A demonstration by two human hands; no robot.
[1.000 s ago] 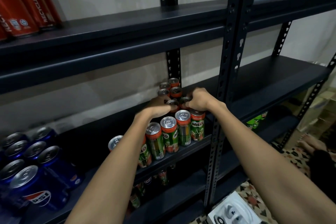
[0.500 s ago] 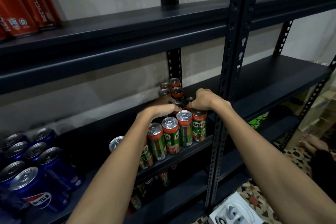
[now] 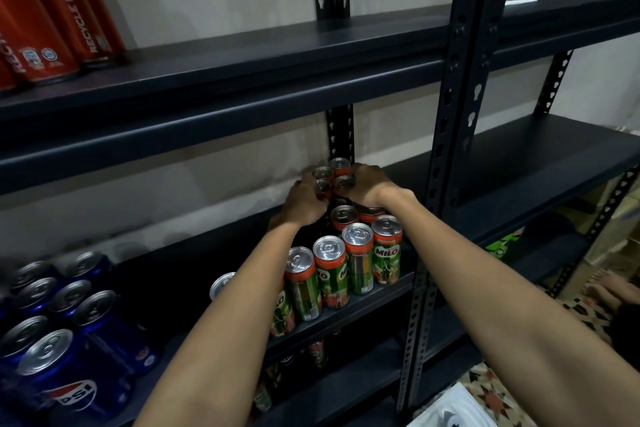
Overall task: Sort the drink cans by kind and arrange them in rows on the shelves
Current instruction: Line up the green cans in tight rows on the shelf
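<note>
Several green and orange Milo cans (image 3: 360, 258) stand in rows on the middle shelf (image 3: 374, 291). Both my arms reach to the back rows. My left hand (image 3: 304, 201) curls round the left side of the rear Milo cans (image 3: 323, 180), and my right hand (image 3: 367, 185) curls round their right side. Blue Pepsi cans (image 3: 69, 333) stand on the same shelf at the far left. Red cola cans (image 3: 52, 10) fill the left end of the upper shelf (image 3: 263, 80).
A dark steel upright (image 3: 450, 135) stands just right of my right arm. The shelf bay beyond it (image 3: 540, 156) is bare. More cans (image 3: 317, 354) sit on the lower shelf. A patterned floor, a white device (image 3: 450, 412) and someone's feet (image 3: 609, 288) show at bottom right.
Both hands moved farther back on the shelf and closed in from either side of the rear Milo cans. The front row now shows in full.
</note>
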